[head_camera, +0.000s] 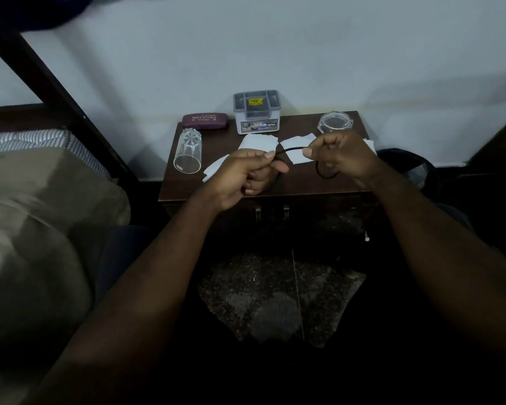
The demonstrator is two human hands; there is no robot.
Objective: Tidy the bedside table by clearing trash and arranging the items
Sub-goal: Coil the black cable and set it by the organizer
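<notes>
Left hand [243,173] and right hand [342,156] pinch a cord [289,149]
Seemingly early: scraps [257,141] litter the table [184,185], glass [187,154] lies toppled by its left edge

Dark wooden desk [184,185] has a clear tumbler [187,154] lying on its side at the left, with torn white paper scraps [257,141] mid-top. Along the back: maroon glasses case [204,121], grey-lidded plastic box [256,112], clear glass dish [335,122] far right.

A home bedroom: a bed [41,229] with a striped pillow [27,140] stands beside a dark wooden bedside table [216,188].
</notes>
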